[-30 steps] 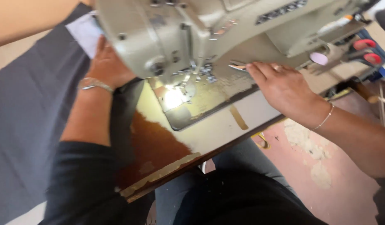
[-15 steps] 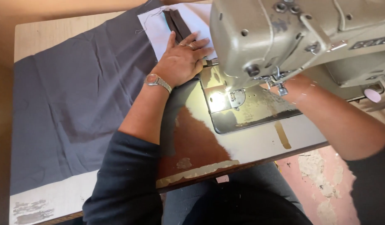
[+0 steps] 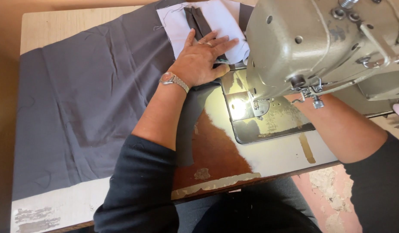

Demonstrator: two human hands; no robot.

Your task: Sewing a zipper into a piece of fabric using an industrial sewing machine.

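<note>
My left hand (image 3: pixel 201 60) lies flat, fingers spread, on a white fabric piece (image 3: pixel 182 30) with a dark strip (image 3: pixel 197 19) on it, just left of the sewing machine head (image 3: pixel 320 47). A metal watch (image 3: pixel 171 80) is on that wrist. A large dark grey cloth (image 3: pixel 87 103) spreads over the left of the table. My right forearm (image 3: pixel 342 129) reaches up behind the machine head; the right hand itself is hidden. The lit needle plate (image 3: pixel 251 112) sits under the machine.
The worn wooden table (image 3: pixel 216 155) shows a brown bare patch and chipped front edge. Pale table top shows at the far left back corner (image 3: pixel 48 26). Pink floor (image 3: pixel 333 198) lies below on the right.
The view has shifted left and down. My left hand has slid further up onto the white fabric piece. My right hand, seen at the machine bed a second ago, has gone behind the machine head.
</note>
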